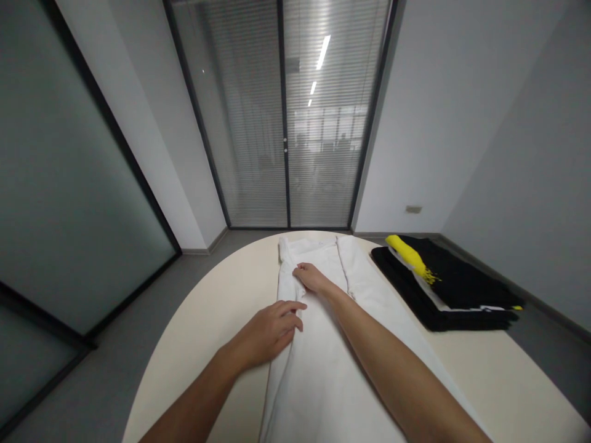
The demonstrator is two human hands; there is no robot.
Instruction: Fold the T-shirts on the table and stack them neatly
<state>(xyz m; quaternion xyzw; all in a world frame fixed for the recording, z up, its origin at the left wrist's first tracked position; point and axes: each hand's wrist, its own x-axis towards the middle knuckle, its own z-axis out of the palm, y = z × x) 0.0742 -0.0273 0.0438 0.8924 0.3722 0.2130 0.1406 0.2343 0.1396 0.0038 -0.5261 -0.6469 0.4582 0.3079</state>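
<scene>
Cloth (318,381), white: right hand (310,278) pinches a fold; left hand (272,329), half-open, grips nothing. Keep edges aligned; smooth creases outward.

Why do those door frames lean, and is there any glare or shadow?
In the head view, the glass doors' frames slant, probably wide-lens distortion; in the head view, bright light streaks show in the right pane; also in the head view, a soft shadow edges the right forearm on the white cloth.
</scene>
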